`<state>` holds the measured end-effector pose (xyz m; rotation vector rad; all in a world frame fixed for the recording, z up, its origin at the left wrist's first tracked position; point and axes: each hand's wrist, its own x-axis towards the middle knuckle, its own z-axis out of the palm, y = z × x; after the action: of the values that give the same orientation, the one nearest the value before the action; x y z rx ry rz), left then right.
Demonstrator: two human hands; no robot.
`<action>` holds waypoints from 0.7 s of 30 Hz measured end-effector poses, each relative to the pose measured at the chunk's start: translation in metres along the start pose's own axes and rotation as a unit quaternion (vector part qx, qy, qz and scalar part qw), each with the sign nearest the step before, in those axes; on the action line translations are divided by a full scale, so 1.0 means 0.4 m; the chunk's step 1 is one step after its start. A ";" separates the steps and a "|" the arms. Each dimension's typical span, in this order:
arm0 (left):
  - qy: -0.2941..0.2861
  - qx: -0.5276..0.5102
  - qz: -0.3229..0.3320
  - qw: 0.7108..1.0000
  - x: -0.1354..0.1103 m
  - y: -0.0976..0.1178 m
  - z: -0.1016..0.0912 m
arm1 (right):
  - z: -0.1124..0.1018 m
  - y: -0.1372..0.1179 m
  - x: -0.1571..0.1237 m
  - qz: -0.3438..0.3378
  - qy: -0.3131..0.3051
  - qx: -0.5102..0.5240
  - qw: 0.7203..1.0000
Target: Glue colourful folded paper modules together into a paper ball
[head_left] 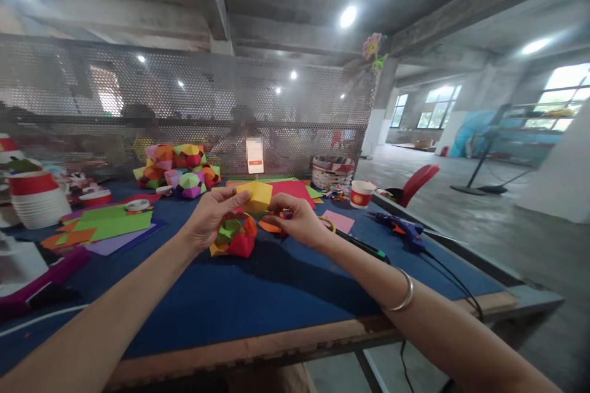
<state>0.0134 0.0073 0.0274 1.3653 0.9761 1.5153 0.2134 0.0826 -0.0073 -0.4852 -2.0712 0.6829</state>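
Above the blue table, a yellow folded paper piece [259,195] is held up between my two hands. My left hand [216,212] pinches its left side, thumb on top. At its right edge are the curled fingers of my right hand [295,219], which has a silver bangle on the wrist. Just below the hands sits a folded paper model [239,238] in red, green, yellow and orange. Part of it is hidden by my left hand. Orange paper [270,227] lies partly covered behind my right hand.
Finished paper balls [177,169] are piled at the back left, near coloured sheets [115,221] and stacked cups [39,199]. A phone [255,155] stands behind my hands. To the right are a basket [332,173], a paper cup [362,194] and a corded glue gun [400,228].
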 end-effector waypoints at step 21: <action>-0.071 -0.116 -0.079 0.988 0.017 0.005 -0.013 | -0.021 0.017 -0.022 0.024 -0.150 -0.347 0.926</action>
<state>0.0078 0.0128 0.0311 1.1844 0.7742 1.3476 0.2257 0.0852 -0.0130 -0.8673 -2.5834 0.0144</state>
